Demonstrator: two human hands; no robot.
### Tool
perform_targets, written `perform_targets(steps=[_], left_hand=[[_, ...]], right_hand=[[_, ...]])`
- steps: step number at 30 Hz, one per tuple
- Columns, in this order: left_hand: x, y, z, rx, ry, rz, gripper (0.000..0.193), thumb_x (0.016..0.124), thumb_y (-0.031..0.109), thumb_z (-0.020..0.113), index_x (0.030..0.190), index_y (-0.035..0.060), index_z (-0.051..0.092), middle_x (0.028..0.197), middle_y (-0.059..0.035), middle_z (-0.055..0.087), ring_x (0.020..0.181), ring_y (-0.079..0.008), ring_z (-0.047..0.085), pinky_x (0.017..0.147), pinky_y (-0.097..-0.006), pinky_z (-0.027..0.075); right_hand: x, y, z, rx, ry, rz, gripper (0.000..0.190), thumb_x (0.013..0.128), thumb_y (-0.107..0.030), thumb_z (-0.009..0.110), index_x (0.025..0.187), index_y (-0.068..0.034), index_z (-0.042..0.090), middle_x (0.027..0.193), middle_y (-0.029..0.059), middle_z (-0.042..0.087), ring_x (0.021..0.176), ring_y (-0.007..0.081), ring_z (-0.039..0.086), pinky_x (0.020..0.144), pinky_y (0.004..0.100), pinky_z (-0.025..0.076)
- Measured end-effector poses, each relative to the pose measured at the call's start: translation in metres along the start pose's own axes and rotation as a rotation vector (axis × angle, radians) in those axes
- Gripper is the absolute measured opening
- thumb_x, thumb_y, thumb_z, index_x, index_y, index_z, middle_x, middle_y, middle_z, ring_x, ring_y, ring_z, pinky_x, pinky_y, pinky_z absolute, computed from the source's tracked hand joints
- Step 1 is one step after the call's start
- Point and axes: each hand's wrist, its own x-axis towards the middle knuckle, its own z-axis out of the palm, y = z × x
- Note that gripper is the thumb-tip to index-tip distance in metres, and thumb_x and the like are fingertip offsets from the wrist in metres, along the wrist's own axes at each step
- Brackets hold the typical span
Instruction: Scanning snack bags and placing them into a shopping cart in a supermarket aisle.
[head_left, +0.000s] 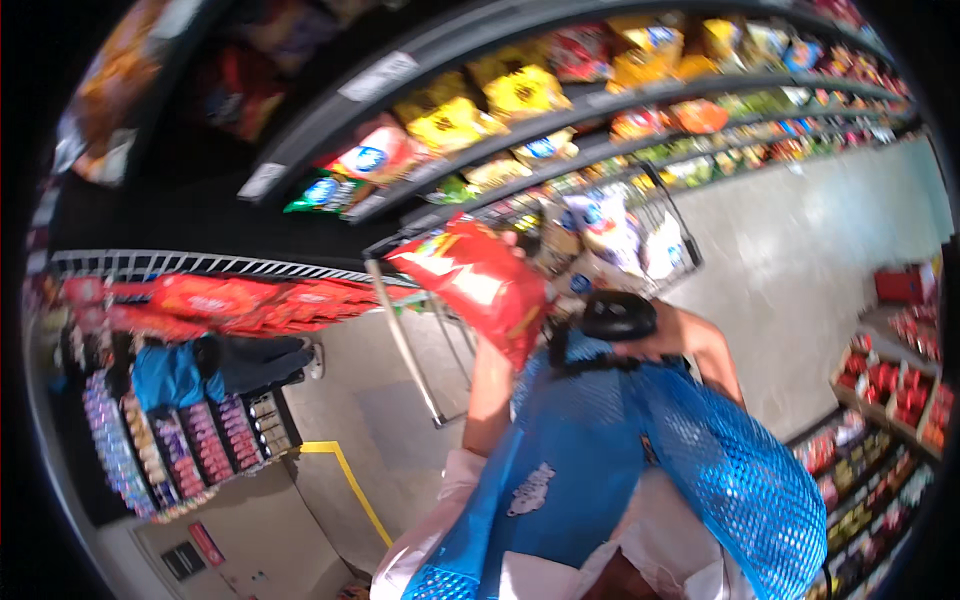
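My left hand (511, 240) holds up a shiny red snack bag (480, 281); the bag covers most of the hand, with fingertips showing at its far edge. My right hand (641, 346) is close to my chest, partly hidden behind a black rounded object (619, 315). Whether it grips anything cannot be made out. Just beyond both hands stands a wire shopping cart (694, 255), with several white and pale snack bags (600, 221) in it. A pale bar (405, 345) of the cart runs below the red bag.
Shelves (585, 112) of yellow, red and orange snack bags curve across the far side. A white wire rack (187, 264) holds red packets (217, 296) at left. Near it is a person in blue (176, 375). Crates of red goods (892, 390) stand at right, beside grey floor (795, 247).
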Motion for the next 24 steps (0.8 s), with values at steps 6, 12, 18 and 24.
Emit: perform_targets(steps=[6, 12, 18, 24], left_hand=[[0.018, 0.053, 0.027, 0.047, 0.157, 0.153, 0.057, 0.091, 0.054, 0.048, 0.131, 0.0133, 0.042, 0.123, -0.0078, 0.054, 0.108, -0.0269, 0.056, 0.095, -0.0479, 0.046], [0.044, 0.146, 0.134, 0.595, 0.166, 0.521, 0.072, 0.087, 0.058, 0.049, 0.139, 0.0100, 0.034, 0.140, -0.0092, 0.041, 0.125, -0.0255, 0.045, 0.102, -0.0455, 0.042], [0.076, 0.247, 0.198, 0.984, 0.269, 0.873, 0.049, 0.091, 0.039, 0.059, 0.125, 0.0045, 0.049, 0.118, -0.0065, 0.060, 0.104, -0.0172, 0.059, 0.092, -0.0350, 0.047], [0.107, 0.306, 0.212, 1.089, 0.378, 0.921, 0.054, 0.083, 0.040, 0.070, 0.117, 0.0008, 0.053, 0.111, -0.0106, 0.063, 0.098, -0.0202, 0.063, 0.089, -0.0376, 0.051]], right_hand=[[-0.001, 0.008, -0.004, 0.062, -0.040, 0.077, 0.063, 0.075, -0.018, 0.077, 0.129, -0.006, 0.047, 0.066, 0.0011, 0.060, 0.047, 0.0062, 0.050, 0.041, 0.0227, 0.039], [-0.002, 0.007, -0.002, 0.076, -0.025, 0.111, 0.042, 0.076, -0.019, 0.077, 0.110, -0.005, 0.059, 0.062, 0.0004, 0.058, 0.046, 0.0059, 0.050, 0.041, 0.0218, 0.038], [0.013, 0.017, 0.004, 0.005, -0.094, 0.152, 0.031, 0.079, -0.024, 0.076, 0.098, -0.005, 0.061, 0.062, -0.0002, 0.059, 0.047, 0.0050, 0.050, 0.043, 0.0212, 0.039], [0.013, 0.026, 0.008, 0.060, -0.065, 0.122, 0.028, 0.079, -0.023, 0.076, 0.094, -0.005, 0.061, 0.062, -0.0002, 0.058, 0.046, 0.0052, 0.050, 0.043, 0.0210, 0.039]])
